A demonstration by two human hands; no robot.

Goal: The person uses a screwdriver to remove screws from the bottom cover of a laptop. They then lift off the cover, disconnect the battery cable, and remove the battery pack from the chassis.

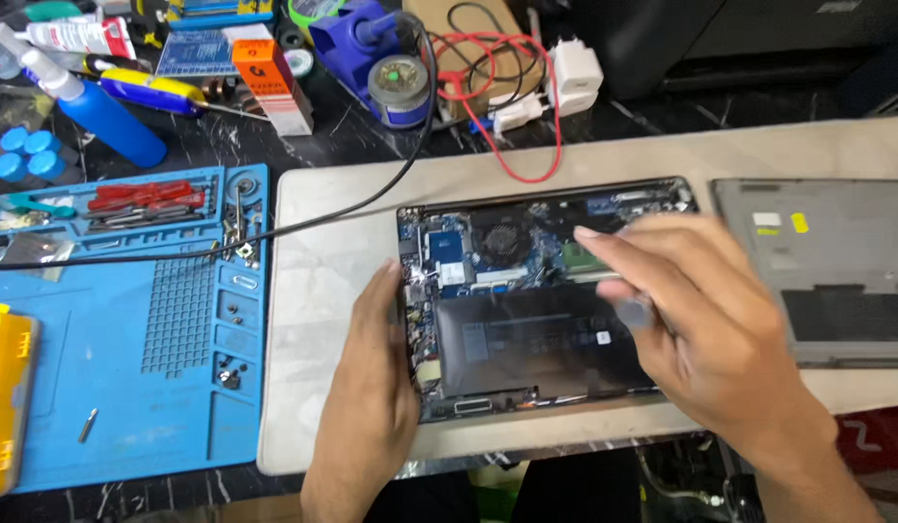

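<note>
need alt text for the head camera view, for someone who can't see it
A person's two hands work on an opened laptop with its black battery exposed: the left hand steadies its left edge, the right hand holds a thin tool over it. The removed bottom cover lies to the right, a blue repair mat to the left.

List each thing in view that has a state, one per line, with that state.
Laptop: bottom cover off, board, fan and battery exposed.
Bottom cover: removed, lying right of the laptop.
Left hand: resting flat on the laptop's left edge.
Right hand: over the laptop, gripping a screwdriver that is blurred.
Blue repair mat: flat, loose screws in its compartments.
Spray bottle: lying on its side.
</note>
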